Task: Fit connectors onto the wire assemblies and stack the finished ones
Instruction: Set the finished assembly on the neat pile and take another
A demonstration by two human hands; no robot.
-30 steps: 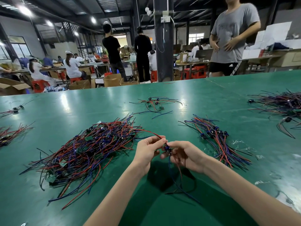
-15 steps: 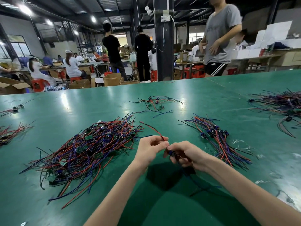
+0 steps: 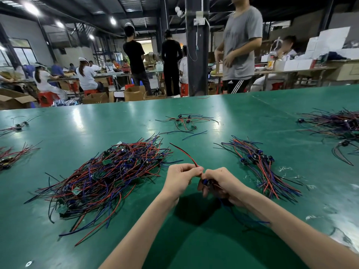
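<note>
My left hand [image 3: 181, 176] pinches a red wire [image 3: 184, 153] whose free end sticks up and away to the left. Touching it, my right hand [image 3: 218, 183] curls round a small blue connector [image 3: 205, 182], with blue wires [image 3: 244, 220] trailing under my right wrist onto the table. A big tangled heap of red, blue and black wire assemblies [image 3: 103, 175] with small green boards lies to the left of my hands. To the right lies a neater stack of wire assemblies [image 3: 258, 164] with blue connectors on them.
The green table [image 3: 194, 239] also bears a small wire cluster [image 3: 186, 121] at the back middle, a dark wire pile [image 3: 338, 125] far right and small bundles [image 3: 11, 156] far left. A person in a grey shirt [image 3: 240, 45] stands beyond the far edge.
The red wire now stands free above my left hand instead of lying toward the heap. The trailing blue wires were drawn in under my right wrist. The person in grey walked left.
</note>
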